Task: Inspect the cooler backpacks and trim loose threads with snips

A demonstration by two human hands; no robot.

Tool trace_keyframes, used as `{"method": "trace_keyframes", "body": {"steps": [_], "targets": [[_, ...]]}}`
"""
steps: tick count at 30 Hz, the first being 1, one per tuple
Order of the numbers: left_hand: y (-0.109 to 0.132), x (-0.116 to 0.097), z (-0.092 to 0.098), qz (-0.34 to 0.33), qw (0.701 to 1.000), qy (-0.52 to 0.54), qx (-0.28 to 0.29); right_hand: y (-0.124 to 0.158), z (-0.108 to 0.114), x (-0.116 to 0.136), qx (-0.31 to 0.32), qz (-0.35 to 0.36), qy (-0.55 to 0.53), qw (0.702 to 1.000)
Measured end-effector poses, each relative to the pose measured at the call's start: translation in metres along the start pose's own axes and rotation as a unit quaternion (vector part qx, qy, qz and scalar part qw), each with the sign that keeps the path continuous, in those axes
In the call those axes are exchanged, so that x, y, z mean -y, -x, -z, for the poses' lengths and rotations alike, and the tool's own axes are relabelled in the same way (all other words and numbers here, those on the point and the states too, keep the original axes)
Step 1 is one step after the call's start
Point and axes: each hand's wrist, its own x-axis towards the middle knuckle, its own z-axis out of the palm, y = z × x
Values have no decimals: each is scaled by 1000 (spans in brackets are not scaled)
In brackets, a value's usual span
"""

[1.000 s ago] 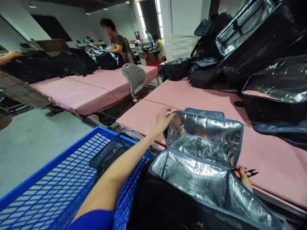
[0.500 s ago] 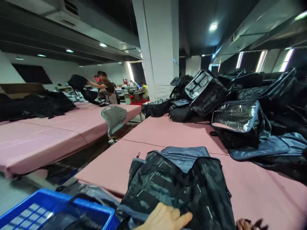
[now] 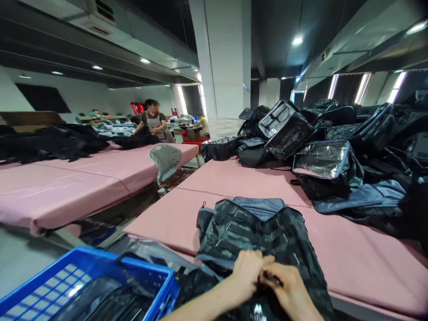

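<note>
A dark camouflage backpack (image 3: 257, 232) with a grey-blue lining lies on the pink-covered table in front of me. My left hand (image 3: 249, 269) is closed on the fabric in the bag's lower middle, its fingertips hidden. Right beside it, touching or nearly so, my right hand (image 3: 287, 283) has its fingers curled around a small dark object (image 3: 272, 277) too unclear to name. Below the hands, a white logo (image 3: 259, 310) shows on the dark fabric.
A blue plastic basket (image 3: 85, 252) holding dark bags stands at lower left. Several backpacks, some with silvery lining (image 3: 323, 159), are heaped on the pink table (image 3: 361, 254) to the right. Across the aisle, a co-worker (image 3: 157, 122) stands behind another pink table (image 3: 76, 178) near a grey chair (image 3: 165, 162).
My right hand has come in from the lower right edge to meet my left hand, which has moved up and right and closed. The co-worker has lowered a black item onto the far table.
</note>
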Motion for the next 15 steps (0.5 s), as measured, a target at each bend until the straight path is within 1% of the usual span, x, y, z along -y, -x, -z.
{"method": "trace_keyframes", "body": {"steps": [1,3,4,5,7,8,9,10,11,12,13,15], "targets": [[1,-2,6,-20,999,50,-10,-4,-1,8,-20,9,3,1000],[1,-8,17,-69,987,140,-30,-7,1,19,-80,30,11,996],[0,-13,19,-75,983,165,-42,-6,4,22,-108,42,22,993],[0,-18,20,-69,981,174,-54,-2,7,24,-128,60,41,989],[3,-26,19,-40,981,164,-95,9,13,20,-142,86,102,981],[8,-25,17,-33,979,159,-124,17,16,15,-142,91,148,975],[16,-21,16,-30,974,158,-159,26,20,10,-141,86,201,965],[27,-11,15,-20,967,161,-197,35,23,4,-141,76,258,953],[41,5,14,2,956,169,-239,43,26,-2,-141,63,309,938],[58,24,13,45,944,180,-274,50,29,-7,-139,51,349,925],[76,48,10,102,925,205,-302,55,31,-11,-140,44,374,916],[110,97,-1,242,864,252,-363,60,30,-13,-142,46,385,911]]}}
